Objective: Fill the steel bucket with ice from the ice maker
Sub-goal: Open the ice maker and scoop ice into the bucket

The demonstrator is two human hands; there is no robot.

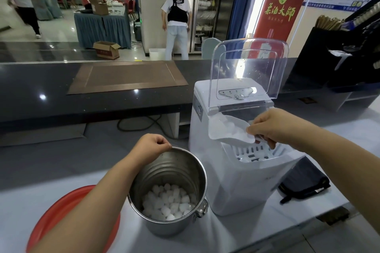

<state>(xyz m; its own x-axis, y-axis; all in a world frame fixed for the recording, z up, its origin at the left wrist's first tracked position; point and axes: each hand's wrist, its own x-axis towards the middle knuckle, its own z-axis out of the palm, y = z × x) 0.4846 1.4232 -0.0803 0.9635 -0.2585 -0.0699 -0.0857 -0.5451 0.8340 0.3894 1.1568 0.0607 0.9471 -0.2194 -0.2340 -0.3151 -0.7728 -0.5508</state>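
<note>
The steel bucket (168, 172) stands on the white counter in front of me, with a layer of ice cubes (168, 203) at its bottom. My left hand (153, 147) grips its far rim. To its right is the white ice maker (236, 183), its clear lid (248, 72) raised upright. My right hand (273, 127) holds a white plastic scoop (228, 129) by its handle over the ice maker's opening; the scoop carries some ice. Below it lies the slotted ice basket (253, 153).
A red round tray (61, 211) lies at the front left under my arm. A dark folded cloth (304, 183) sits right of the ice maker. A higher dark counter (92, 96) runs behind. People stand and walk in the hall beyond.
</note>
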